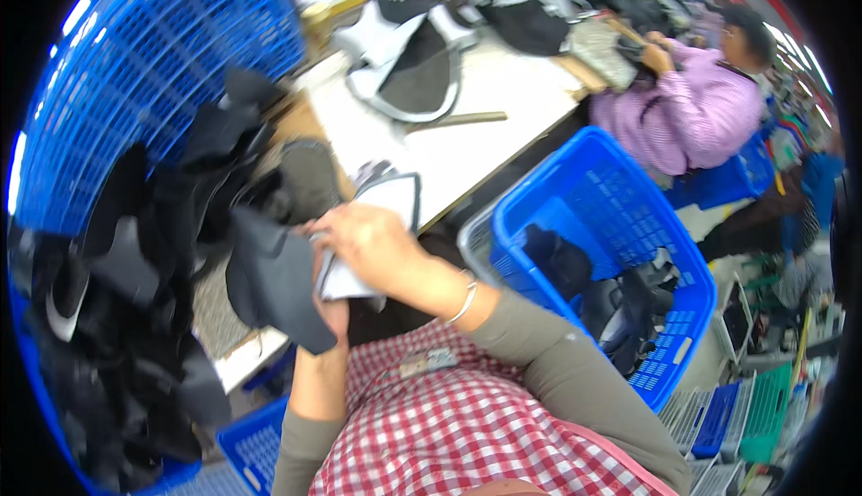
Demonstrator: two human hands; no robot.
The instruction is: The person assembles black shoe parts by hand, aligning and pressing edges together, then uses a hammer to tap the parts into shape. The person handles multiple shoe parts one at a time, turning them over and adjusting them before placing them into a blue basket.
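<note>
In front of my body I hold a black shoe upper [283, 272], its smooth dark side facing left. White lining [339, 279] shows on its right side. My left hand [332, 312] grips it from below, its fingers mostly hidden behind the material. My right hand [364, 240] has closed fingers pinching the upper's top edge. A white panel with dark edging [395, 198] shows just beyond my right hand; whether it joins the held upper I cannot tell. Past my hands, a black-and-white upper [417, 74] lies on the white table [489, 150], beside a thin flat strip [458, 121].
Black pieces [153, 316] heap up at the left, by a tall blue crate [171, 65]. A blue basket [620, 182] with black pieces stands right of my right arm. Beyond it sits a person in a pink top [691, 101]. More pieces [530, 25] lie at the table's far end.
</note>
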